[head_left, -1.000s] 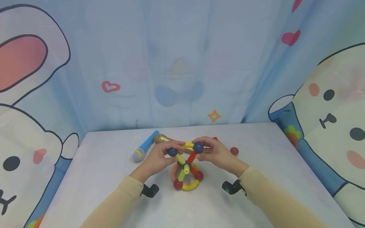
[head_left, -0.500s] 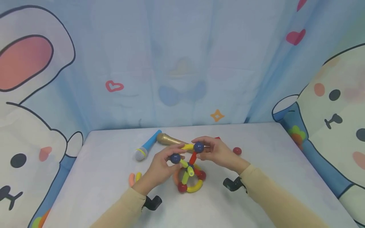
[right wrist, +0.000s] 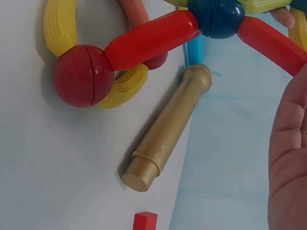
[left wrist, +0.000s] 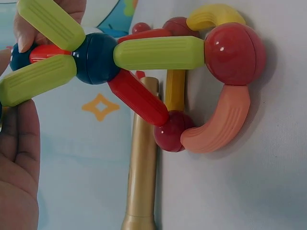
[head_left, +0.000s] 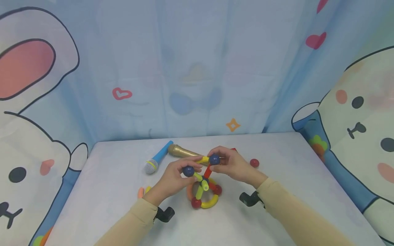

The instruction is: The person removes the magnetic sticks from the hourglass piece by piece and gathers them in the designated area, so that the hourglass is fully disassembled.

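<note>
A ball-and-stick construction toy stands on the table, with a ring of curved sticks and red balls (left wrist: pixel 235 52) at its base. Straight green sticks (left wrist: pixel 160 52) and red sticks (right wrist: pixel 151 40) rise to a navy ball (left wrist: pixel 96 58) in the middle, and more branch upward. My left hand (head_left: pixel 170 179) holds the upper left navy ball (head_left: pixel 188 171) with bent fingers and thumb. At the upper right, my right hand (head_left: pixel 235 166) pinches another navy ball (head_left: pixel 214 159). A curved yellow stick (head_left: pixel 203 159) spans between the hands; its left end is hidden by the left fingers.
A gold toy microphone (head_left: pixel 184 151) lies behind the toy, with a blue one (head_left: pixel 158 157) to its left. A loose red ball (head_left: pixel 254 163) and a red block (right wrist: pixel 145 221) lie to the right. Curved sticks (head_left: pixel 141 192) lie beside the left wrist.
My left hand and its navy ball have come slightly lower, and the curved sticks beside that wrist have come into view. The right hand stays nearly in place. The head view shifts a little.
</note>
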Available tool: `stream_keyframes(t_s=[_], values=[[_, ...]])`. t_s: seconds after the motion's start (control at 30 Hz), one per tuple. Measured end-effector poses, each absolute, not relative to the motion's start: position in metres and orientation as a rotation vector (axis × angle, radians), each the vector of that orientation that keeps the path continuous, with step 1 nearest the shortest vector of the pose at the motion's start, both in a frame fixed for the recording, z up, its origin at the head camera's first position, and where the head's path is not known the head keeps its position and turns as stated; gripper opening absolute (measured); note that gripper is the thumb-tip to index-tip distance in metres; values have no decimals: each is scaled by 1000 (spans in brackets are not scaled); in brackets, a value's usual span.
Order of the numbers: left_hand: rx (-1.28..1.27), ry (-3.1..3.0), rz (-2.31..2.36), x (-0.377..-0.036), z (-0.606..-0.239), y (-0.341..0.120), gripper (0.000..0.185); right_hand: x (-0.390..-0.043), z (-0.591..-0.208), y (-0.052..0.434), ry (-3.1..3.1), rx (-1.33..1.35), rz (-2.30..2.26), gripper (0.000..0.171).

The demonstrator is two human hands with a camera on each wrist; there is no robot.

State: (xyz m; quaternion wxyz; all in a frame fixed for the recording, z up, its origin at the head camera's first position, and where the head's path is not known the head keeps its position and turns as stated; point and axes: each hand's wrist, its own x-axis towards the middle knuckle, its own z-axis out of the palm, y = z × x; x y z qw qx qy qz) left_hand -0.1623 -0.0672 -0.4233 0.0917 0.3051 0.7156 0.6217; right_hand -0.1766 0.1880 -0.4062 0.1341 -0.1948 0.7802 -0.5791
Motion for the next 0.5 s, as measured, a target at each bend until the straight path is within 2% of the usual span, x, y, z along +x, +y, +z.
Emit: stream_keyframes(t_s=[0.5], values=[[917,2147,1851,-162,-424,-66,37,-178,-411,187,2333,-579,-1682,33]])
